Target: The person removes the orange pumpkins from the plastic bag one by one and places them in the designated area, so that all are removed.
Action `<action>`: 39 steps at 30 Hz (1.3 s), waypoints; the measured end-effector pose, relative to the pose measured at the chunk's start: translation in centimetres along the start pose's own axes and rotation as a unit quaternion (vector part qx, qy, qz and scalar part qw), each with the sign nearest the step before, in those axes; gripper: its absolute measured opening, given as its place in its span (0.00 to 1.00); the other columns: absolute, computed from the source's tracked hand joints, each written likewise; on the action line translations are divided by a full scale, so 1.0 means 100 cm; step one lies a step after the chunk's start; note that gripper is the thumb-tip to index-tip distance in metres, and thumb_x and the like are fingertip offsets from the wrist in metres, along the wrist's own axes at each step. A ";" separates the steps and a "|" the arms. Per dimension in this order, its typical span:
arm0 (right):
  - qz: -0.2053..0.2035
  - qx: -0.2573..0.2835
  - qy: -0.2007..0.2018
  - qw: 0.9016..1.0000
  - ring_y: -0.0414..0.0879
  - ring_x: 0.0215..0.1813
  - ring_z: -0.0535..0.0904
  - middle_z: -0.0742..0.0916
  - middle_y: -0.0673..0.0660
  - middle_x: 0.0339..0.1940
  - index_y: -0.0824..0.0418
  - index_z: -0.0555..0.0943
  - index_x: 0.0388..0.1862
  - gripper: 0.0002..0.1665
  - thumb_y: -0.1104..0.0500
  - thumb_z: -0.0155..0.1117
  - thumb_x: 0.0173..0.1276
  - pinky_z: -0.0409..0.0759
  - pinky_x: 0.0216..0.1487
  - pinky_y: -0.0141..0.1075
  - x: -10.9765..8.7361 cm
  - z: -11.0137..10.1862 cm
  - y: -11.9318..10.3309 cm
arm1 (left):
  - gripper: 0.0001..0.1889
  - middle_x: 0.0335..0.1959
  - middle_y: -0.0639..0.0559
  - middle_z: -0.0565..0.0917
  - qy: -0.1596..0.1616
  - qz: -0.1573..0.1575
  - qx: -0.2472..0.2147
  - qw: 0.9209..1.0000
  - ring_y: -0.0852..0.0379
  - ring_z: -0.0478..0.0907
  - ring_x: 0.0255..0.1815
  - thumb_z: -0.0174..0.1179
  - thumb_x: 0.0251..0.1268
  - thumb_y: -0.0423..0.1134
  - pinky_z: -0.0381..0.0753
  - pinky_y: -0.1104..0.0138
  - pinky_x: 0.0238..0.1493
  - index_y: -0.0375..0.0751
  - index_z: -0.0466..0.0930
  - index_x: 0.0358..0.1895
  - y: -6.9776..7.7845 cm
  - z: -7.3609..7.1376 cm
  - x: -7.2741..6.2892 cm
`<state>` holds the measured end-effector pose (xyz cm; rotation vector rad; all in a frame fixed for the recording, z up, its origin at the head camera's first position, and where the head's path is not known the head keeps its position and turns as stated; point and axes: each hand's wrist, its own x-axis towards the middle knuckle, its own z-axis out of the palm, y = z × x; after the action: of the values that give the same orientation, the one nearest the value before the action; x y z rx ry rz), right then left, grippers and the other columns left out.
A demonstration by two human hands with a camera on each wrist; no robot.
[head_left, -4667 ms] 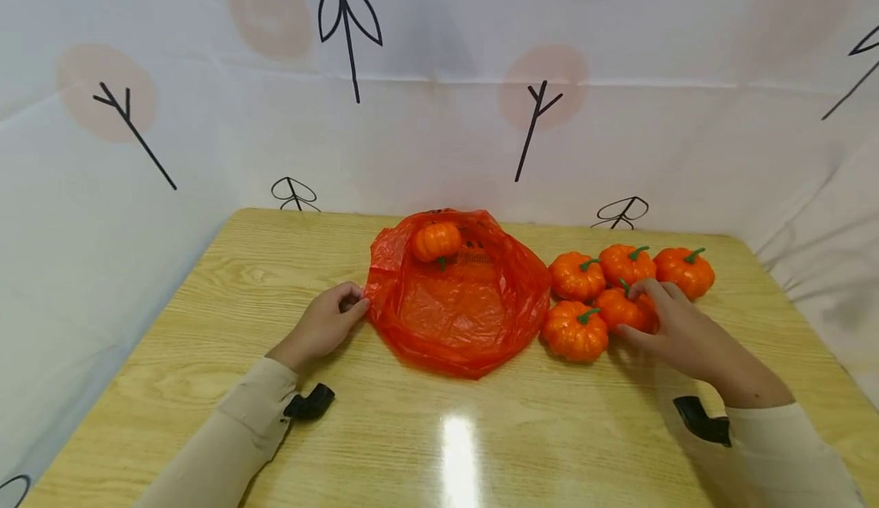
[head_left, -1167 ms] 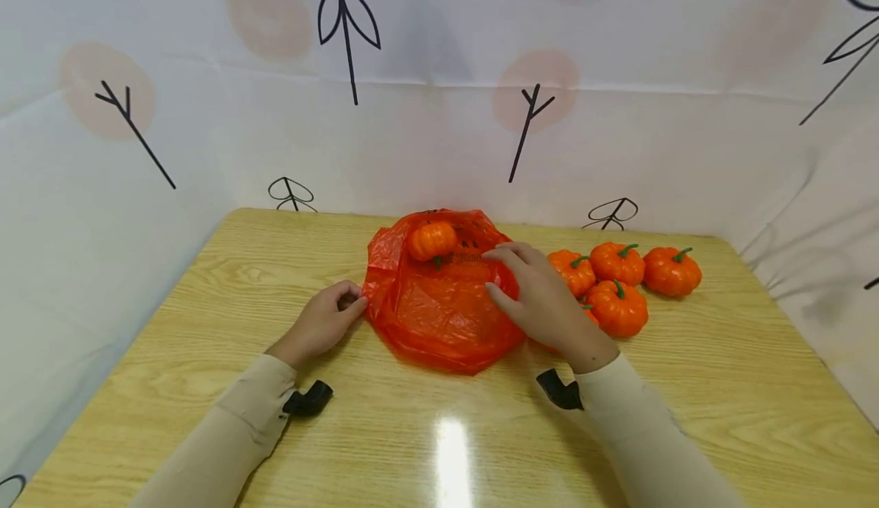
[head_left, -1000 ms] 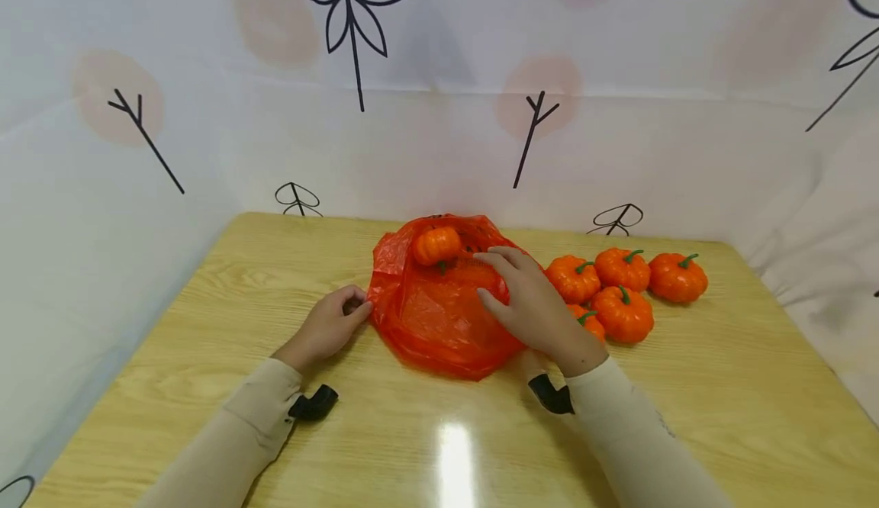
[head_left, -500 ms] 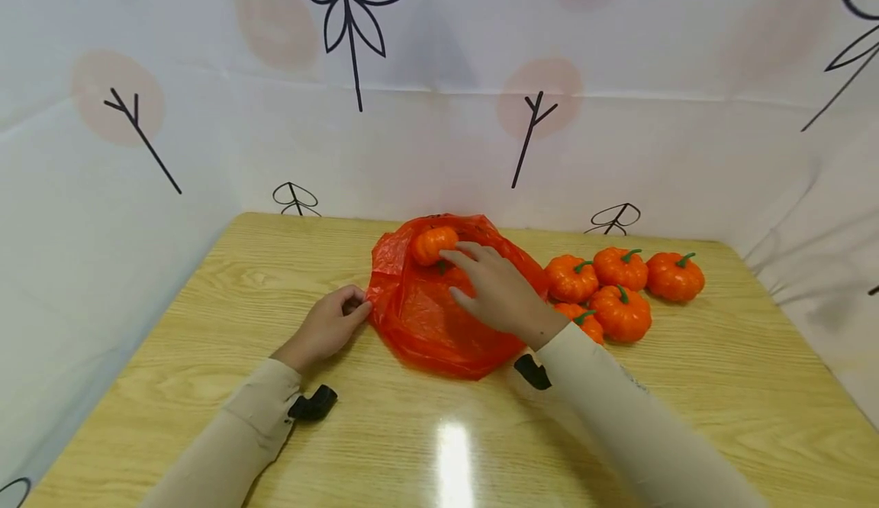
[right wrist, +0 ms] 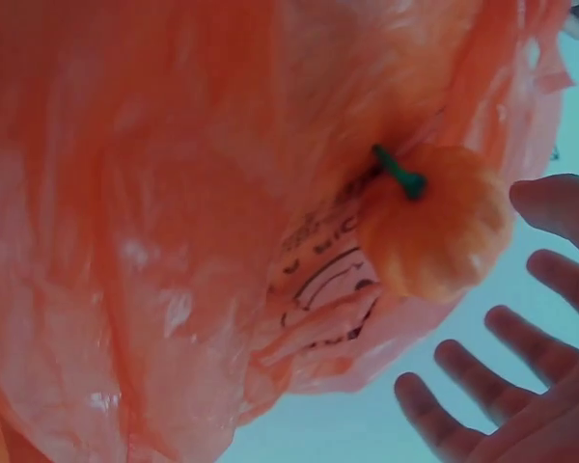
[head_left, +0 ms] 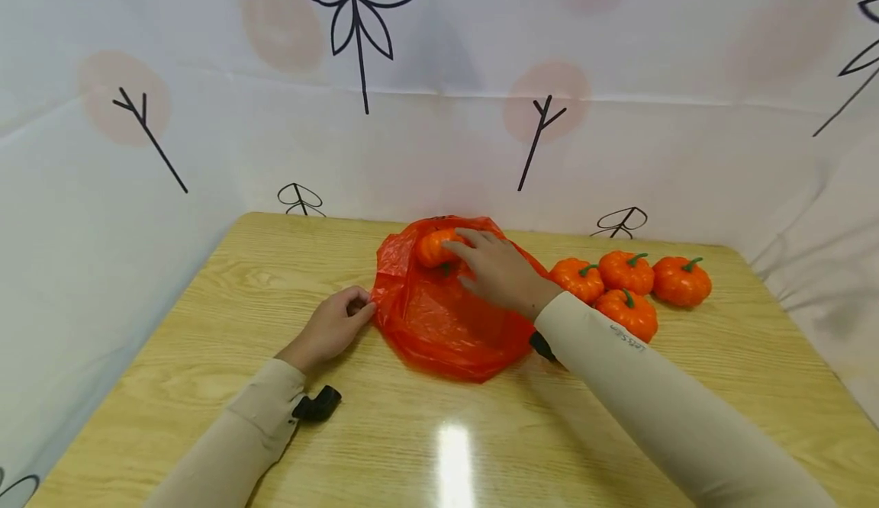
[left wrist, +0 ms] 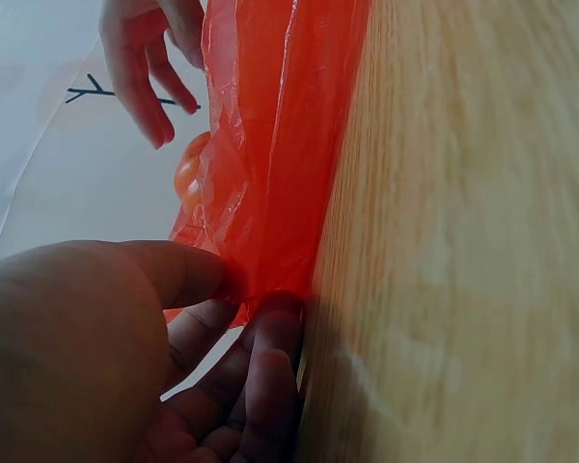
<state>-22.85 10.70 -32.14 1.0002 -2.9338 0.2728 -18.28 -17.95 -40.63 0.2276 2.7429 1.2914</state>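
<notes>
A red plastic bag (head_left: 446,355) lies with its mouth spread on the table, one small orange pumpkin (head_left: 433,249) inside at its far left. In the right wrist view this pumpkin (right wrist: 439,227) shows a green stem beside dark print on the bag. My left hand (head_left: 333,325) pinches the bag's left edge, thumb and fingertips on the plastic (left wrist: 280,145) in the left wrist view. Above the bag, my right hand (head_left: 504,271) hovers with fingers spread, its thumb (right wrist: 555,203) close beside the pumpkin and nothing in its grasp.
Several more green-stemmed pumpkins (head_left: 626,313) stand grouped right of the bag, near the right forearm (head_left: 618,355), which hides part of that area. Behind the wooden table (head_left: 384,447) hangs a white cloth (head_left: 446,149) with plant drawings.
My right hand, first on a pumpkin in the right group, has come left over the bag, and lately further toward the pumpkin inside. My left hand keeps its pinch on the bag's edge.
</notes>
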 end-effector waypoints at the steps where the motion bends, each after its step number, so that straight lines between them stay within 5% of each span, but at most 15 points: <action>1: -0.004 -0.006 0.002 1.000 0.61 0.74 0.66 0.70 0.61 0.75 0.54 0.68 0.75 0.37 0.58 0.68 0.69 0.70 0.69 0.58 0.001 0.001 0.001 | 0.07 0.38 0.51 0.83 0.000 0.000 -0.001 1.000 0.56 0.75 0.38 0.57 0.75 0.44 0.74 0.63 0.46 0.46 0.80 0.43 0.000 0.000 0.000; 13: -0.044 -0.038 -0.004 0.998 0.60 0.78 0.63 0.64 0.60 0.80 0.53 0.61 0.79 0.42 0.57 0.68 0.70 0.62 0.75 0.59 0.020 0.005 0.012 | 0.07 0.37 0.52 0.83 -0.001 -0.002 -0.007 1.000 0.58 0.76 0.37 0.57 0.75 0.44 0.74 0.63 0.46 0.46 0.80 0.43 0.001 0.003 0.000; 27: -0.050 -0.037 -0.029 0.998 0.62 0.78 0.62 0.59 0.59 0.82 0.52 0.57 0.81 0.45 0.57 0.68 0.70 0.66 0.73 0.59 0.028 0.012 0.016 | 0.06 0.37 0.52 0.83 -0.004 0.001 -0.020 1.000 0.57 0.75 0.37 0.57 0.75 0.43 0.74 0.63 0.46 0.46 0.80 0.42 0.002 0.002 0.000; 39: -0.056 -0.042 -0.020 0.997 0.67 0.69 0.73 0.64 0.61 0.80 0.51 0.59 0.80 0.44 0.58 0.68 0.70 0.75 0.65 0.56 0.033 0.018 0.015 | 0.06 0.37 0.52 0.83 0.000 -0.005 -0.014 1.000 0.57 0.75 0.37 0.57 0.75 0.43 0.74 0.64 0.46 0.46 0.80 0.42 0.004 -0.001 -0.001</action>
<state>-26.28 9.55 -33.91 1.1649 -2.8845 0.1256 -18.13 -17.73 -40.25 0.2108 2.7207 1.3260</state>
